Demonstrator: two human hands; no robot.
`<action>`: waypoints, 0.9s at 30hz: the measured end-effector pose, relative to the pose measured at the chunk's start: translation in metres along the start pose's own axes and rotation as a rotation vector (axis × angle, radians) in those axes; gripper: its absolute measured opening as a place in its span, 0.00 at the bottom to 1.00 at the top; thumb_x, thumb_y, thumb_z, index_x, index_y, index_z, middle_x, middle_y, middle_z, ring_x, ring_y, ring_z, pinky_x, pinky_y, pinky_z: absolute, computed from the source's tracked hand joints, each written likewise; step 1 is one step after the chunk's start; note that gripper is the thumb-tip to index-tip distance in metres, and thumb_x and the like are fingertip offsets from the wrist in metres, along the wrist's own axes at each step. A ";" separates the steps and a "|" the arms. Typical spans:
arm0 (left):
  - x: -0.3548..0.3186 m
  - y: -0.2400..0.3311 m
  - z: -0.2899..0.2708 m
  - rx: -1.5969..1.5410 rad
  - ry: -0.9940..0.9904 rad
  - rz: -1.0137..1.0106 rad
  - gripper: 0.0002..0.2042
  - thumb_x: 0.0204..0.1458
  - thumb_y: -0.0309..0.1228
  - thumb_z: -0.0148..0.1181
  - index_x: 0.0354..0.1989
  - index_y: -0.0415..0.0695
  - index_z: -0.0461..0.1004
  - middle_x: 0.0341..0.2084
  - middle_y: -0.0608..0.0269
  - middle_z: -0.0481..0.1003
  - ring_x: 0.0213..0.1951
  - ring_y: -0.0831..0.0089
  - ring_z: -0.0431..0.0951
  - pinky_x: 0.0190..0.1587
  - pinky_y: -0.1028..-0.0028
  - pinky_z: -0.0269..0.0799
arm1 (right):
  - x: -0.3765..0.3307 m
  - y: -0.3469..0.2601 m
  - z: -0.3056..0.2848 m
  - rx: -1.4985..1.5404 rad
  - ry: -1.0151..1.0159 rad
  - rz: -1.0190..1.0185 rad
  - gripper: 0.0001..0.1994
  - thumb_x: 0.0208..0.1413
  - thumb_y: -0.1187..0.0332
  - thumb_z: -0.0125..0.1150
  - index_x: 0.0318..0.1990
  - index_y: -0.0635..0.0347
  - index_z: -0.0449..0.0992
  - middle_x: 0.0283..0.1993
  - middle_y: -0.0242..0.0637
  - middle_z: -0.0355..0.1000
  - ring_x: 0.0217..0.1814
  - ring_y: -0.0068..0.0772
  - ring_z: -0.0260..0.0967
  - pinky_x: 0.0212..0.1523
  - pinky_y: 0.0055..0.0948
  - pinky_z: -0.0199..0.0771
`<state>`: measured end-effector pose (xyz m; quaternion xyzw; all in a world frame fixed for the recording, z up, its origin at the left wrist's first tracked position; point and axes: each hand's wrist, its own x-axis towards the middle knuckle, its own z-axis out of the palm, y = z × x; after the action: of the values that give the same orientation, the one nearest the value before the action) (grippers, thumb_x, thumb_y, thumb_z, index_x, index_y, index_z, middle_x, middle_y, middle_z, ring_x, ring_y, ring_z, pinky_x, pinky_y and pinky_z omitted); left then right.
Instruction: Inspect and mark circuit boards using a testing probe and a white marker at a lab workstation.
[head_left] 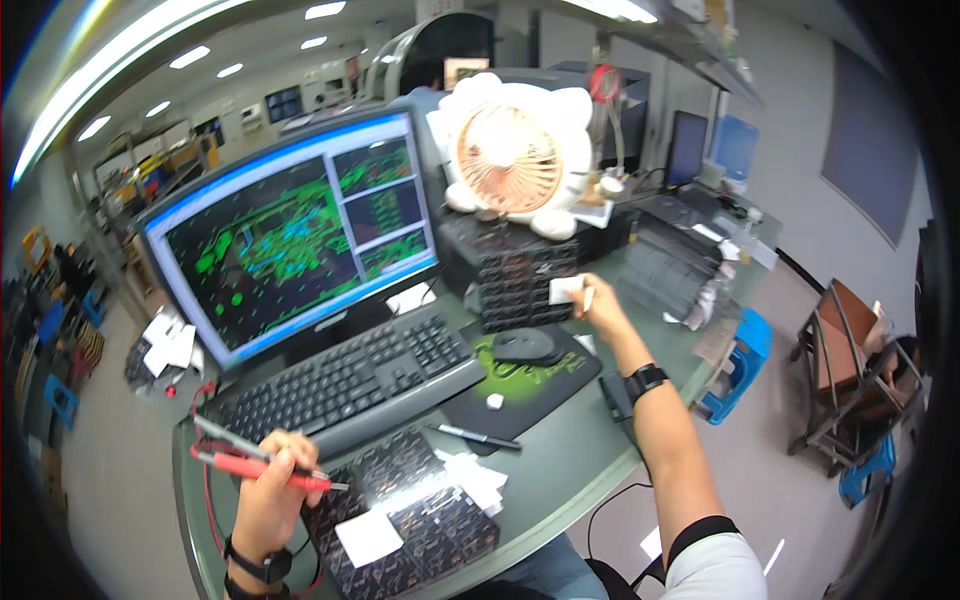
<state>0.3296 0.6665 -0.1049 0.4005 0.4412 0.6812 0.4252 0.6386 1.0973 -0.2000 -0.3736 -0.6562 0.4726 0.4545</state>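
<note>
My left hand [268,495] is closed around a red test probe [245,465] and a slim grey pen-shaped tool [225,434], over the near left of the desk. Below and beside it lie dark circuit boards [440,535], with a white paper square [368,538] on top. My right hand [600,308] reaches far forward and pinches a small white piece [564,290], perhaps paper, in front of a stack of black slotted trays [515,275]. Whether that piece touches the trays I cannot tell.
A monitor [290,235] with a green board layout stands behind a keyboard [350,385]. A mouse [525,345] rests on a dark mat [560,390]; a pen [478,437] lies nearby. A lit white fan [515,150] sits above the trays. Blue stools [742,365] stand right.
</note>
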 end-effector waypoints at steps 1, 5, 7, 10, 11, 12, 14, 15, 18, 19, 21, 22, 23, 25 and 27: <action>0.002 0.000 0.002 -0.008 -0.006 0.009 0.11 0.58 0.37 0.52 0.32 0.41 0.65 0.30 0.61 0.65 0.26 0.75 0.68 0.25 0.77 0.64 | 0.004 0.002 -0.005 -0.024 0.039 -0.015 0.13 0.53 0.67 0.63 0.44 0.60 0.72 0.25 0.28 0.69 0.19 0.16 0.63 0.17 0.19 0.62; 0.014 -0.002 0.010 -0.031 0.001 -0.019 0.11 0.59 0.37 0.51 0.32 0.43 0.64 0.28 0.63 0.64 0.25 0.76 0.67 0.25 0.79 0.62 | -0.009 -0.018 -0.034 -0.204 0.300 -0.031 0.23 0.54 0.61 0.64 0.54 0.61 0.67 0.29 0.30 0.71 0.20 0.16 0.61 0.18 0.19 0.61; 0.012 -0.003 0.007 -0.056 0.009 -0.025 0.10 0.58 0.36 0.52 0.31 0.43 0.64 0.27 0.63 0.64 0.24 0.77 0.69 0.23 0.79 0.64 | -0.010 -0.034 -0.033 -0.207 0.414 -0.126 0.21 0.56 0.58 0.61 0.51 0.61 0.68 0.30 0.30 0.72 0.20 0.15 0.59 0.19 0.19 0.60; 0.008 -0.002 0.004 -0.054 -0.009 -0.055 0.11 0.58 0.37 0.52 0.30 0.43 0.64 0.28 0.63 0.64 0.23 0.77 0.69 0.22 0.79 0.64 | -0.030 -0.072 -0.005 -0.023 0.243 -0.171 0.15 0.62 0.57 0.51 0.45 0.60 0.69 0.29 0.33 0.73 0.18 0.12 0.56 0.19 0.14 0.55; 0.007 -0.003 0.003 -0.036 -0.033 -0.048 0.11 0.58 0.37 0.53 0.31 0.43 0.63 0.28 0.63 0.63 0.23 0.78 0.69 0.21 0.80 0.63 | -0.039 -0.084 0.013 0.066 0.117 -0.156 0.15 0.64 0.57 0.49 0.44 0.60 0.69 0.28 0.34 0.73 0.18 0.12 0.56 0.19 0.14 0.54; 0.007 -0.004 0.001 -0.021 -0.059 -0.043 0.11 0.58 0.37 0.53 0.30 0.43 0.63 0.28 0.63 0.63 0.23 0.78 0.68 0.21 0.80 0.62 | -0.050 -0.098 0.032 0.184 -0.005 -0.116 0.15 0.65 0.56 0.46 0.44 0.60 0.69 0.26 0.35 0.73 0.18 0.12 0.56 0.19 0.14 0.54; 0.008 -0.004 0.004 0.013 -0.082 -0.051 0.12 0.57 0.38 0.55 0.30 0.44 0.62 0.27 0.62 0.62 0.23 0.78 0.68 0.20 0.80 0.61 | -0.070 -0.117 0.067 0.333 -0.193 -0.038 0.18 0.67 0.55 0.41 0.42 0.62 0.69 0.24 0.37 0.73 0.17 0.14 0.57 0.18 0.13 0.55; 0.008 -0.004 0.002 0.011 -0.076 -0.054 0.12 0.57 0.38 0.55 0.30 0.44 0.62 0.27 0.62 0.62 0.23 0.78 0.68 0.20 0.80 0.61 | -0.078 -0.123 0.083 0.339 -0.299 -0.037 0.21 0.67 0.54 0.38 0.42 0.64 0.69 0.24 0.38 0.73 0.16 0.14 0.57 0.18 0.12 0.57; 0.006 -0.002 -0.001 0.025 -0.136 -0.064 0.12 0.56 0.38 0.55 0.29 0.45 0.60 0.25 0.64 0.62 0.22 0.79 0.66 0.19 0.81 0.60 | -0.099 -0.128 0.122 0.298 -0.518 -0.079 0.25 0.66 0.47 0.35 0.43 0.63 0.68 0.25 0.40 0.73 0.16 0.15 0.58 0.19 0.13 0.58; 0.005 -0.003 -0.003 0.028 -0.131 -0.062 0.12 0.56 0.38 0.55 0.29 0.45 0.60 0.25 0.64 0.62 0.22 0.79 0.66 0.19 0.81 0.60 | -0.104 -0.123 0.133 0.294 -0.579 -0.103 0.26 0.65 0.45 0.34 0.44 0.62 0.68 0.25 0.41 0.74 0.16 0.15 0.58 0.19 0.13 0.58; 0.004 -0.007 -0.005 0.021 -0.141 -0.093 0.12 0.55 0.37 0.54 0.29 0.46 0.59 0.23 0.65 0.62 0.22 0.80 0.64 0.20 0.81 0.60 | -0.113 -0.114 0.143 0.259 -0.644 -0.106 0.27 0.65 0.44 0.34 0.44 0.62 0.67 0.26 0.43 0.74 0.18 0.16 0.59 0.22 0.14 0.60; 0.003 -0.009 -0.004 0.059 -0.126 -0.100 0.12 0.55 0.37 0.54 0.28 0.46 0.59 0.22 0.66 0.62 0.22 0.80 0.62 0.23 0.80 0.60 | -0.116 -0.109 0.145 0.266 -0.653 -0.105 0.27 0.65 0.44 0.34 0.44 0.62 0.67 0.26 0.43 0.74 0.18 0.17 0.59 0.22 0.15 0.61; 0.003 -0.010 -0.006 0.059 -0.119 -0.102 0.12 0.55 0.37 0.54 0.28 0.46 0.59 0.22 0.66 0.62 0.22 0.80 0.62 0.23 0.80 0.60 | -0.118 -0.104 0.145 0.274 -0.662 -0.105 0.27 0.65 0.44 0.34 0.44 0.62 0.67 0.26 0.43 0.73 0.18 0.17 0.59 0.22 0.15 0.61; 0.004 -0.014 -0.008 0.162 -0.170 -0.086 0.12 0.55 0.37 0.53 0.28 0.46 0.58 0.22 0.66 0.63 0.23 0.80 0.62 0.26 0.79 0.61 | -0.119 -0.098 0.140 0.299 -0.642 -0.085 0.25 0.66 0.47 0.37 0.43 0.63 0.68 0.25 0.43 0.73 0.18 0.17 0.61 0.22 0.16 0.62; 0.004 -0.014 -0.004 0.166 -0.181 -0.071 0.12 0.56 0.37 0.53 0.27 0.46 0.58 0.21 0.66 0.63 0.23 0.80 0.62 0.27 0.79 0.61 | -0.118 -0.093 0.136 0.261 -0.619 -0.073 0.23 0.65 0.50 0.40 0.41 0.63 0.69 0.23 0.42 0.72 0.18 0.18 0.62 0.22 0.16 0.62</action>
<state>0.3276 0.6724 -0.1189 0.4782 0.4699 0.5881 0.4524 0.5400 0.9254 -0.1584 -0.1274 -0.7100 0.6270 0.2941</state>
